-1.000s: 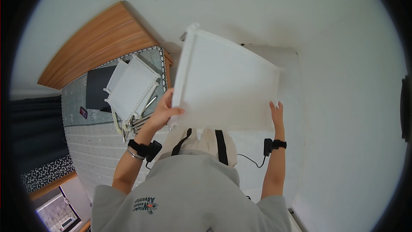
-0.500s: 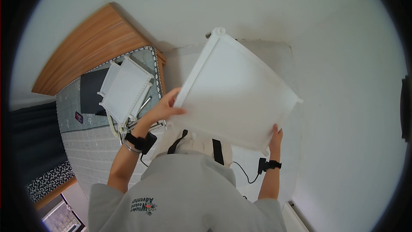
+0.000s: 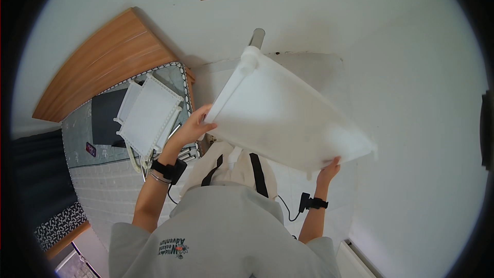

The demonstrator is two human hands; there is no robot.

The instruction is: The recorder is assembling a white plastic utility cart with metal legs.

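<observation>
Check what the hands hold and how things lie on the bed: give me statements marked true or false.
1. Left hand grips the white shelf panel. True.
2. Right hand hangs free of the panel. False: it holds the panel's edge.
3. A metal tube sticks out beyond the panel's far corner. True.
4. The smartphone lies on the black sheet. False: it lies beside the sheet, on the bed.
5. Stacked white panels lie on the bed. True.

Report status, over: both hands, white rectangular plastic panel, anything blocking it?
Left hand gripping left edge of white rectangular plastic panel; right hand holding lower edge. Panel tilted; silver metal tube protruding beyond far corner. No obstruction visible.
</observation>
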